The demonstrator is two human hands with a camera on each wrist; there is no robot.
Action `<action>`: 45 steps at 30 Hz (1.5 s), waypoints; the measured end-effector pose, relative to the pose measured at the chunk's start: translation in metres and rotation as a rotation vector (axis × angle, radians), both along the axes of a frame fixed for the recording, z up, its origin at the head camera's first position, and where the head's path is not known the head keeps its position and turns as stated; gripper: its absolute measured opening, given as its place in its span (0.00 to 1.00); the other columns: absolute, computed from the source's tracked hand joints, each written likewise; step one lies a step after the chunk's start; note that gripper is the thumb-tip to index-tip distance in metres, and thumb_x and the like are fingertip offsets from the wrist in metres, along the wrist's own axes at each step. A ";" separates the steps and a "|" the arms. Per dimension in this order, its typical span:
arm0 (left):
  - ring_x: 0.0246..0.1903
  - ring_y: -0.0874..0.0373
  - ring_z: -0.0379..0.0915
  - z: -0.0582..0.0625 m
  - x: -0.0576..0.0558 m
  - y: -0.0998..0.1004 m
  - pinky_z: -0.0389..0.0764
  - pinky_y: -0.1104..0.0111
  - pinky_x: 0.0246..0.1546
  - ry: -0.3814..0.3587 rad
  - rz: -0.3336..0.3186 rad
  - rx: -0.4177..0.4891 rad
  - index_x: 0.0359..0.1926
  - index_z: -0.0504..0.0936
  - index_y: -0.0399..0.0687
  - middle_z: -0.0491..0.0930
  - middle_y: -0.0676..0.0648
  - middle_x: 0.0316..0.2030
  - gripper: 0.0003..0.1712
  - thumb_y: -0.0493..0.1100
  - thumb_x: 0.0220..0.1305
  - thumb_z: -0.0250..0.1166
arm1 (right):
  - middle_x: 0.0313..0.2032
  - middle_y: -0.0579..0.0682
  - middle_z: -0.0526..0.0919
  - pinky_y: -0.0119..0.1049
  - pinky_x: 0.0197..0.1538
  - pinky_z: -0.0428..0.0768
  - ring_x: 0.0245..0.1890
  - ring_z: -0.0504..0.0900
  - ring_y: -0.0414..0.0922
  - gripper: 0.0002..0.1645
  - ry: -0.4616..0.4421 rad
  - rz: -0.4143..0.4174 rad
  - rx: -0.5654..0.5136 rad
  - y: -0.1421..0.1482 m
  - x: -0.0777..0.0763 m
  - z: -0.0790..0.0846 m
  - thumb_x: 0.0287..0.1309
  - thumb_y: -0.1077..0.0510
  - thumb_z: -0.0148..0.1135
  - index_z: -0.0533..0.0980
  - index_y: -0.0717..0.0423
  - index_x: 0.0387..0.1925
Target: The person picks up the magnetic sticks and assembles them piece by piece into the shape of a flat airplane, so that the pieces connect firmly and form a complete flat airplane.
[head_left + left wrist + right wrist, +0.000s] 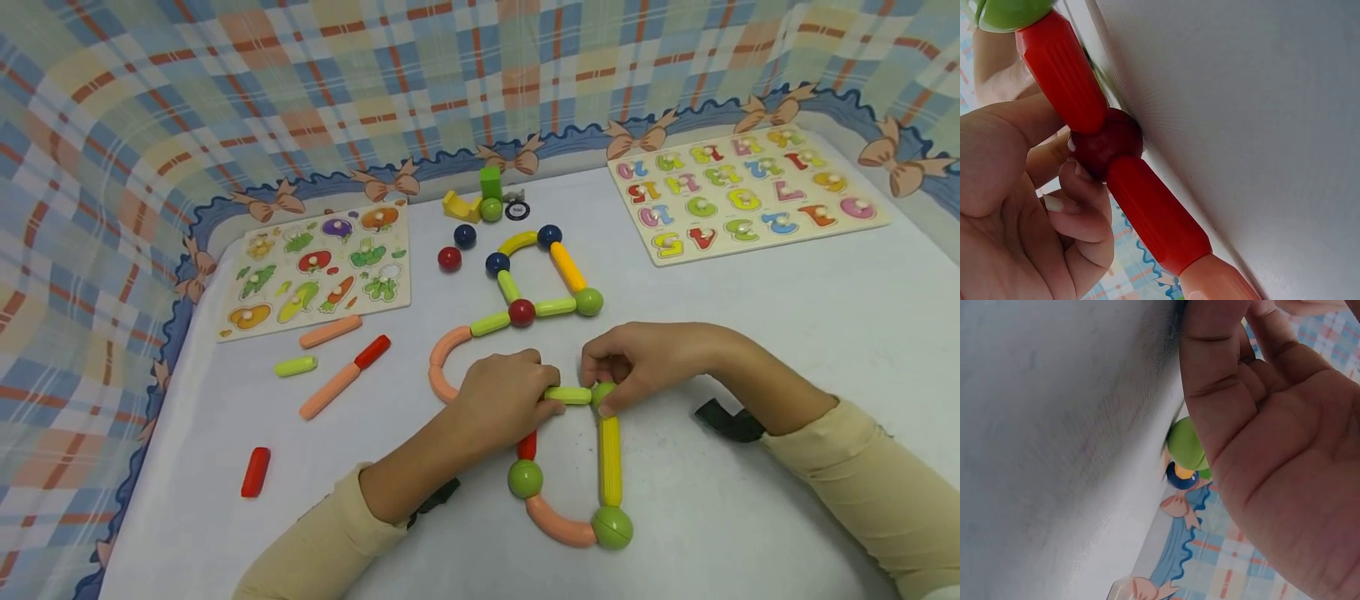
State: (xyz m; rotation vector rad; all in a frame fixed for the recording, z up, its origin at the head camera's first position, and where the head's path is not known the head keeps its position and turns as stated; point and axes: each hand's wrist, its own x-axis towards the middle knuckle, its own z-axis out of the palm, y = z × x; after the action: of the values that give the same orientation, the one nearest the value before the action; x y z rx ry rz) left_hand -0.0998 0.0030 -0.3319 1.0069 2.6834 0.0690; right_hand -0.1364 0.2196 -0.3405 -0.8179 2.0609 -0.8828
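My left hand (pixel 504 392) pinches the left end of a short light-green rod (pixel 572 396) between thumb and index finger. Its other fingers curl against a dark red ball (pixel 1107 144), which joins two red rods (pixel 1160 215) and is hidden under the hand in the head view. With thumb and fingers, my right hand (pixel 652 358) grips a green ball (pixel 602 396) at the rod's right end. From that ball a yellow rod (pixel 611 462) runs down to another green ball (pixel 612 527). A curved salmon rod (pixel 560 523) links it to a third green ball (pixel 525 479).
Beyond the hands, an upper loop includes a red ball (pixel 522 312) and an orange rod (pixel 567 267). Loose rods, such as a red one (pixel 256 472), lie left. A vegetable puzzle board (pixel 225 329) and a number puzzle board (pixel 825 236) stand near the checked curtain (pixel 315 92).
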 end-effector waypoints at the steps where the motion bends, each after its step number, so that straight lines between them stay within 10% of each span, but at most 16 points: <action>1: 0.20 0.64 0.64 0.000 0.000 0.000 0.64 0.74 0.16 -0.003 0.001 0.000 0.41 0.81 0.56 0.68 0.56 0.26 0.17 0.58 0.55 0.62 | 0.26 0.47 0.74 0.31 0.28 0.71 0.25 0.72 0.43 0.19 0.001 -0.003 0.000 -0.001 0.000 0.000 0.43 0.48 0.70 0.75 0.48 0.37; 14: 0.21 0.61 0.66 0.000 -0.003 0.006 0.66 0.72 0.17 0.033 0.037 -0.051 0.41 0.80 0.53 0.68 0.55 0.23 0.17 0.57 0.57 0.61 | 0.29 0.49 0.75 0.35 0.32 0.73 0.29 0.73 0.46 0.19 0.065 -0.147 0.001 0.004 -0.006 -0.001 0.41 0.51 0.72 0.76 0.50 0.37; 45: 0.21 0.62 0.65 0.002 0.002 0.012 0.66 0.74 0.17 0.010 0.046 -0.048 0.43 0.79 0.54 0.68 0.55 0.25 0.17 0.58 0.58 0.59 | 0.30 0.48 0.77 0.35 0.34 0.74 0.30 0.74 0.46 0.18 0.005 -0.068 -0.005 0.013 -0.013 0.002 0.44 0.49 0.70 0.76 0.51 0.36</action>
State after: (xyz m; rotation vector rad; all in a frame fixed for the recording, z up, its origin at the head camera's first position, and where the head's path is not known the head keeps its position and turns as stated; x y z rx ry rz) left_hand -0.0982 0.0147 -0.3295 0.9339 2.7041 0.0092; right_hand -0.1490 0.2327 -0.3383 -0.7572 2.1020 -0.9242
